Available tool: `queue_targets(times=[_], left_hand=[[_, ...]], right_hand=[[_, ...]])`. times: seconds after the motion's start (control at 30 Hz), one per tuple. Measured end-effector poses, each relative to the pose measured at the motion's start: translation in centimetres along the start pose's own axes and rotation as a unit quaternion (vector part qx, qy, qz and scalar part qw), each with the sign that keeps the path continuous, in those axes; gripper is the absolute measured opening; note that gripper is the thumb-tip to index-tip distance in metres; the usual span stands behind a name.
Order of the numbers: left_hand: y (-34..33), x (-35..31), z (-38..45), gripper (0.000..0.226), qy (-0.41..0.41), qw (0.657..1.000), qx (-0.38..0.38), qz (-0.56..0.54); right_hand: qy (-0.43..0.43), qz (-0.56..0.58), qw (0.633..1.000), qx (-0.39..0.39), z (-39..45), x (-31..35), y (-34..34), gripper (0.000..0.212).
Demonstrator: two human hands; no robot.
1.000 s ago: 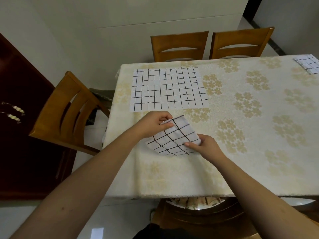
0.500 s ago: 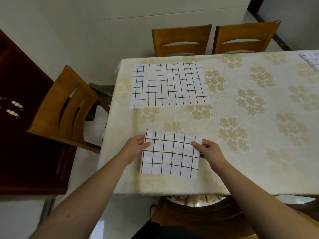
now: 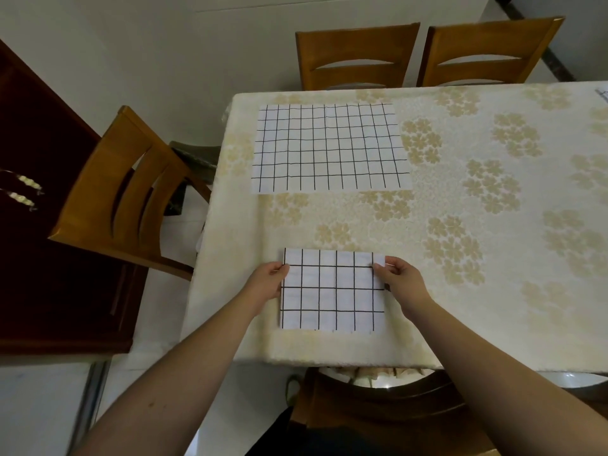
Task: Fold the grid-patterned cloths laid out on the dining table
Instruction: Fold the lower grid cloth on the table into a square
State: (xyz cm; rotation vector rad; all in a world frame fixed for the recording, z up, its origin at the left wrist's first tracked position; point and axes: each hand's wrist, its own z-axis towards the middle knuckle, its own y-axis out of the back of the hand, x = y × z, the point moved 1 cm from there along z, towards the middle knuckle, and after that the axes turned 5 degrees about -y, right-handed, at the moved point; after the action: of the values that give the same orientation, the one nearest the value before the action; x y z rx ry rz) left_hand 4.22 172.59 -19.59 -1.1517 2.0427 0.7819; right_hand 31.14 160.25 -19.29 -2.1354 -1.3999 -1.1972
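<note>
A folded white cloth with a black grid lies flat near the front edge of the dining table. My left hand pinches its left edge and my right hand pinches its right edge near the upper corner. A larger grid cloth lies spread flat at the far left of the table. The corner of a third grid cloth shows at the far right edge of the frame.
The table wears a cream tablecloth with gold flowers. Two wooden chairs stand at the far side, one chair at the left end, and another chair right below me. A dark wooden cabinet stands left.
A second ago I held the folded cloth lifted and tilted above the table; it now lies flat and squared near the front edge, with my hands at its two sides.
</note>
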Motion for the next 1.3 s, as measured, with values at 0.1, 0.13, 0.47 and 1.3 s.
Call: queue_targets(times=[0.1, 0.13, 0.47, 1.3], left_hand=[[-0.3, 0.3, 0.0, 0.025, 0.018, 1.0, -0.018, 0.018], [-0.3, 0.5, 0.1, 0.027, 0.02, 0.999, -0.025, 0.019], [-0.6, 1.5, -0.5, 0.022, 0.024, 0.998, -0.056, 0.025], [-0.6, 4.4, -2.9, 0.028, 0.043, 0.997, -0.056, -0.017]], right_hand=[[-0.041, -0.039, 0.998, 0.004, 0.4, -0.6, 0.0, 0.034], [-0.053, -0.049, 0.997, -0.001, 0.5, -0.9, 0.0, 0.036], [-0.059, -0.216, 0.975, -0.004, 0.3, -1.4, -0.9, 0.042], [-0.033, -0.241, 0.97, -0.028, -1.4, -2.5, 0.0, 0.031]])
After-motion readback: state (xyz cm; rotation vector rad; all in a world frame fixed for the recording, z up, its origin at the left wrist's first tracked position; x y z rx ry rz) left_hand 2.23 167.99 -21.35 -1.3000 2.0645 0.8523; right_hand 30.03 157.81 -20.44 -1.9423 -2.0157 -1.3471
